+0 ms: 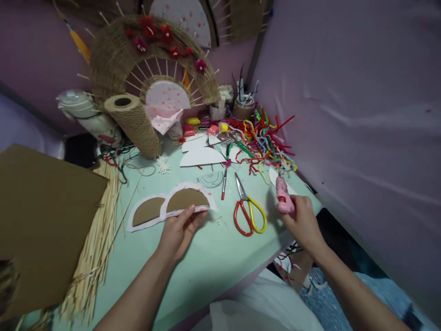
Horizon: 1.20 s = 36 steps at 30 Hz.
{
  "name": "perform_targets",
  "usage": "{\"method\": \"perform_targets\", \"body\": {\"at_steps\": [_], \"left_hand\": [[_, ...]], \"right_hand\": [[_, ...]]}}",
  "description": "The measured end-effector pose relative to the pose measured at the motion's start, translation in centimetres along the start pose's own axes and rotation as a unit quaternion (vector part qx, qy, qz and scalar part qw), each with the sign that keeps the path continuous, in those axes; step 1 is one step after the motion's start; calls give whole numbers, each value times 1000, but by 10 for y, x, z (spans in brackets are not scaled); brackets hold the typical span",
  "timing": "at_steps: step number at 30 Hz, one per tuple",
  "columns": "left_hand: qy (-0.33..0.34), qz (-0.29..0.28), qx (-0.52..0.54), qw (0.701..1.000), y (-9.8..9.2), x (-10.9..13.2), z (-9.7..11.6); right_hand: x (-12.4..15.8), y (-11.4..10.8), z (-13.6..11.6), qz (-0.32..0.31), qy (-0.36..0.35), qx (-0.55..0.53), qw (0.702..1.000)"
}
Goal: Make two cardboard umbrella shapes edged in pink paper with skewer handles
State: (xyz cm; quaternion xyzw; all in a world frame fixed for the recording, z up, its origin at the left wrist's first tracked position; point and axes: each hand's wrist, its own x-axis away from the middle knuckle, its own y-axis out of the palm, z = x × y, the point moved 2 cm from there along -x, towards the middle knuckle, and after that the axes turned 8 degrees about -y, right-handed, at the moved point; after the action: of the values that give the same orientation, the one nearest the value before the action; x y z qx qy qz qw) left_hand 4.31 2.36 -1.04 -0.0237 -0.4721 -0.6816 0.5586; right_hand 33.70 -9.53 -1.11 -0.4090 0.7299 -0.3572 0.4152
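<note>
My left hand (181,230) rests on the pale green table (206,257) and pinches the lower edge of a cardboard half-circle (188,198) wrapped in white dotted fabric. A second such half-circle (147,210) lies just to its left. My right hand (301,220) is closed round a pink glue gun (283,195), nozzle pointing away from me, near the table's right edge. Red and yellow handled scissors (248,209) lie between my two hands.
A pile of coloured pipe cleaners (267,138) lies at the back right. A jute-wound arch with red flowers (151,55) and a jute cone (136,122) stand behind. Cardboard sheet (37,220) and a straw bundle (98,243) lie left. A red pen (224,183) and paper pieces (201,156) sit mid-table.
</note>
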Motion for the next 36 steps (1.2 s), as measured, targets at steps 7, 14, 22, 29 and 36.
{"method": "perform_targets", "body": {"at_steps": [7,14,22,29,36], "left_hand": [[-2,-3,3,1000,-1,-1,-1],[-6,-22,4,1000,-1,0,-4],[-19,-41,0,999,-2,2,-7],[-3,-60,-23,998,-3,1,-9],[-7,-50,-27,998,-2,1,-10]], "right_hand": [[-3,3,29,-40,57,113,991],[-12,-1,12,-37,-9,232,972],[-10,16,-115,53,-186,-128,973],[-20,51,-149,36,-117,-224,967],[-32,44,-145,72,-75,-244,964]]}}
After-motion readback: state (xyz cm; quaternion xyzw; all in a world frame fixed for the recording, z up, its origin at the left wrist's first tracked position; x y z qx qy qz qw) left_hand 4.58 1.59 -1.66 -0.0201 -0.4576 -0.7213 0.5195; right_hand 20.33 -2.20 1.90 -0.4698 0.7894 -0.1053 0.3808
